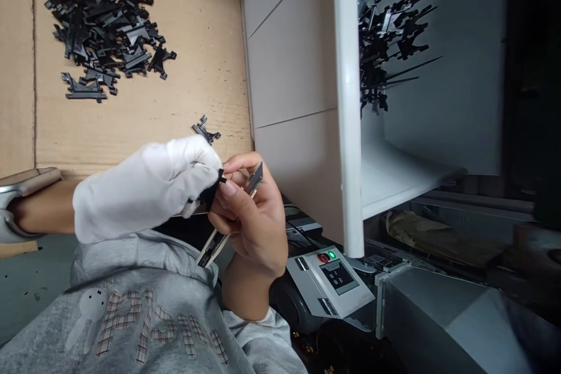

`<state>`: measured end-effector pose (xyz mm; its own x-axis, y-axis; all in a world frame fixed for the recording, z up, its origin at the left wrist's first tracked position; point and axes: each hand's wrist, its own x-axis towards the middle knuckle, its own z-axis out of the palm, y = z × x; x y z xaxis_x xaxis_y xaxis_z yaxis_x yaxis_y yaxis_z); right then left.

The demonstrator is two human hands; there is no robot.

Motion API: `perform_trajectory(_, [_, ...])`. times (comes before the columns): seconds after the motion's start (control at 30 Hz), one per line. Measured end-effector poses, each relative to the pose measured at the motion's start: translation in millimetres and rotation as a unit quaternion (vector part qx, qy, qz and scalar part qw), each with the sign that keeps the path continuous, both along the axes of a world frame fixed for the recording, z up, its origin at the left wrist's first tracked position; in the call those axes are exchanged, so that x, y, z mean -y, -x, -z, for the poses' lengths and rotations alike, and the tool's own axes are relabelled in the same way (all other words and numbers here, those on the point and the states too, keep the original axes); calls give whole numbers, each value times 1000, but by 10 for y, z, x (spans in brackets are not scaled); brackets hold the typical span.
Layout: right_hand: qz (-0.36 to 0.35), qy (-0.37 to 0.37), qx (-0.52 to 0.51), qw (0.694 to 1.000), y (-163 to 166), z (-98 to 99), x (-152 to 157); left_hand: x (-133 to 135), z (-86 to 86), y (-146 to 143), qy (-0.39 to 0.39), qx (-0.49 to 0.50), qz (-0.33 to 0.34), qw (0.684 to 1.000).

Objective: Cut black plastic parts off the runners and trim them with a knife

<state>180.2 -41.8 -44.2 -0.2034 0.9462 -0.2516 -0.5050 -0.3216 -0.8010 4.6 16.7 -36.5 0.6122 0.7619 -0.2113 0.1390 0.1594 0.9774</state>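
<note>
My left hand (144,187), in a white glove, is closed on a small black plastic part (213,189) at its fingertips. My bare right hand (249,216) is closed round a thin blade-like tool (230,216) with a pale handle; its metal tip sits right beside the black part. Both hands meet in the middle, above my grey sweatshirt. A single black part (205,129) lies on the cardboard (184,29) just above my gloved hand. A heap of the same black parts (105,29) lies at the upper left of the cardboard.
A white chute (348,99) with several more black parts (385,29) in it stands to the right. Below it sits a grey control panel (331,277) with a red button and a green light. A grey metal machine housing (438,315) fills the lower right.
</note>
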Motion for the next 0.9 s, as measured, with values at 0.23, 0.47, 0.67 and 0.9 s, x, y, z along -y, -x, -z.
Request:
perform_trajectory(0.23, [9,-56,31,998,-18,52,-15,5,-22,-12,-68,-42,-39,996])
perform_trajectory(0.47, [17,-125,50,991,18,62,80,-20,-29,-4,-100,-62,-40,992])
perform_trajectory(0.67, [71,-80,160,981,121,21,192,-25,-14,-8,-111,-76,-29,990])
perform_trajectory(0.9, [137,-122,285,941,66,-66,135,-5,22,43,-68,-78,5,995])
